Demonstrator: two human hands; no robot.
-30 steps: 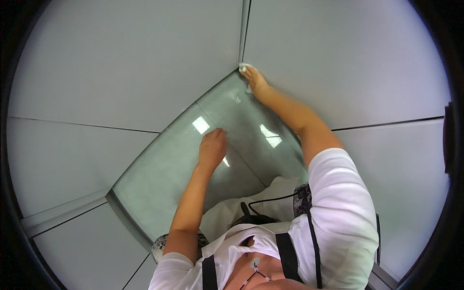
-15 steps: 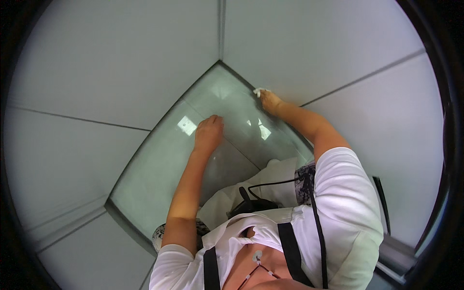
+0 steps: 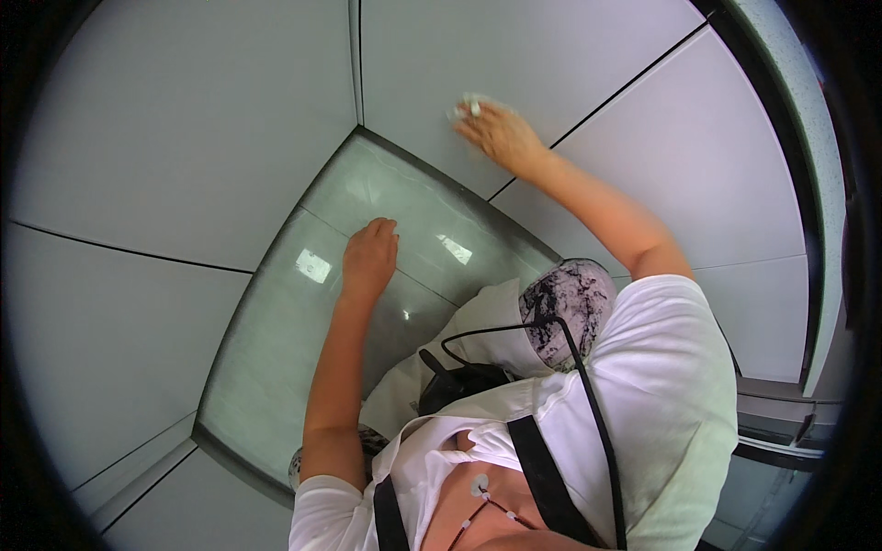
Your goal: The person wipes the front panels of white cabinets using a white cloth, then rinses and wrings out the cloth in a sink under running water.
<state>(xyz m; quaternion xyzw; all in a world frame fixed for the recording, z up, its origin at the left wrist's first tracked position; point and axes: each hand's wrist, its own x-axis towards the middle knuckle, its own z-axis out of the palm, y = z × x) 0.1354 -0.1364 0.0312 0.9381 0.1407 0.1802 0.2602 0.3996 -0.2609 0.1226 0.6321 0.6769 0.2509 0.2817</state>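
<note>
My right hand (image 3: 501,138) reaches up to the pale grey cabinet front (image 3: 551,64) on the right, its arm stretched out. Tucked in its fingers is a crumpled white wipe (image 3: 470,107), blurred by motion; I cannot tell whether it is cloth or paper. My left hand (image 3: 371,253) hangs above the glossy tiled floor (image 3: 266,358), with its fingers curled in together and nothing visible in them. Its palm is turned away.
Pale cabinet fronts (image 3: 129,303) stand at the left and meet the right-hand ones in a corner. A dark plinth strip (image 3: 432,165) edges the floor. My bent knee (image 3: 570,308) is near the right cabinets, below a light countertop edge (image 3: 822,303). A black cord (image 3: 588,376) crosses my lap.
My right hand has risen with the wipe from the plinth edge onto the cabinet front above. My left hand remains over the floor, a little further left in view. The view has swung rightward.
</note>
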